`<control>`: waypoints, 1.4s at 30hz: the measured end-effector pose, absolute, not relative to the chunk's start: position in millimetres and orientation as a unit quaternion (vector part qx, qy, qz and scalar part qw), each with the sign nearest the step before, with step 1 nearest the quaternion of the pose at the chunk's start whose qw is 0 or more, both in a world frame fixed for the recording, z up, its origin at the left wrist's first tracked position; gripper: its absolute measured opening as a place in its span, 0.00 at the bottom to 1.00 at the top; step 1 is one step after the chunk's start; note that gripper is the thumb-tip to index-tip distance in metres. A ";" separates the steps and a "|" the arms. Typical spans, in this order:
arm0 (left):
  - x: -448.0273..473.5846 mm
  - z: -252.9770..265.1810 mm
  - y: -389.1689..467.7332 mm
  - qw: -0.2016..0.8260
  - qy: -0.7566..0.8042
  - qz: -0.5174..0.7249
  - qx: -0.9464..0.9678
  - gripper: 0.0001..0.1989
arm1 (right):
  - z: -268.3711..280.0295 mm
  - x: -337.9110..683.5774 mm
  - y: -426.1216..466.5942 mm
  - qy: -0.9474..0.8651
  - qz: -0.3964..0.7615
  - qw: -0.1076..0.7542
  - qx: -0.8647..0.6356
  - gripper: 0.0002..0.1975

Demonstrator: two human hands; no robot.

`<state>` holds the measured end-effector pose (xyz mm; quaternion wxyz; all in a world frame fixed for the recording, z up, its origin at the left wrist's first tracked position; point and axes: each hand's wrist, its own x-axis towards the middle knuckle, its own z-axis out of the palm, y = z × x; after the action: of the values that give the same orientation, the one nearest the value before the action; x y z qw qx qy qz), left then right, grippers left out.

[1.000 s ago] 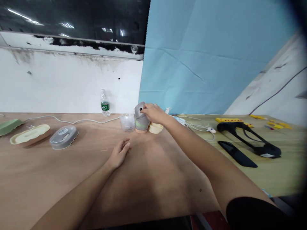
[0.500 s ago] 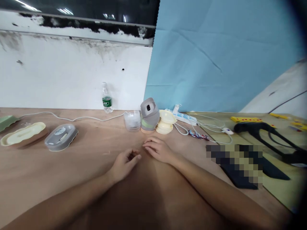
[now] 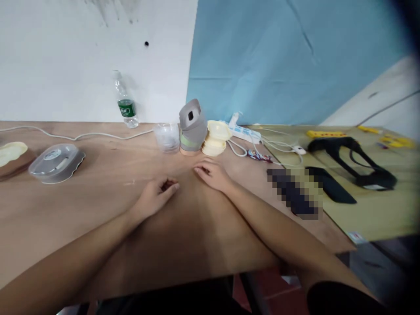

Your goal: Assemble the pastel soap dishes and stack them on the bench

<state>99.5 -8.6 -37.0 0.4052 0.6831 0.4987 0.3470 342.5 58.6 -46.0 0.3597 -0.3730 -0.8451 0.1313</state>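
My left hand (image 3: 156, 195) rests on its side on the wooden table, fingers loosely curled and the thumb apart from them, holding nothing. To its right, my right hand (image 3: 212, 173) lies palm down with its fingers stretched out, also empty. Just beyond the right hand stand a stack of grey containers (image 3: 193, 124) with a green and a tan one at the bottom, a stack of cream-coloured lids or trays (image 3: 215, 139), and a stack of clear plastic containers (image 3: 167, 138). Neither hand touches these stacks.
A grey container with a clear lid (image 3: 57, 162) sits at the left, near a cream-and-brown tray (image 3: 13, 157). A water bottle (image 3: 126, 105) stands by the wall. Power strip (image 3: 244, 133), white cables, a black strap-like frame (image 3: 352, 162) and dark flat objects (image 3: 330, 186) lie right.
The camera view has tilted down and turned slightly right, so the table's front edge now shows. My hands keep nearly the same pose on the table, and the containers have not moved.
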 end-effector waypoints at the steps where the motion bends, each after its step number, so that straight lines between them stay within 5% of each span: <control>1: 98.7 -37.9 -8.3 0.406 0.495 0.345 0.687 0.14 | -46.7 342.2 58.4 -0.840 0.123 0.364 -0.382 0.09; 42: 67.7 -35.5 -3.6 0.134 0.431 0.257 0.855 0.17 | -51.9 344.2 43.2 -0.861 0.008 0.245 -0.446 0.08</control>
<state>67.7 -3.6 -35.5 0.1336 0.8549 0.4307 0.2566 344.2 43.2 -51.9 0.2454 -0.4460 -0.8607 0.0076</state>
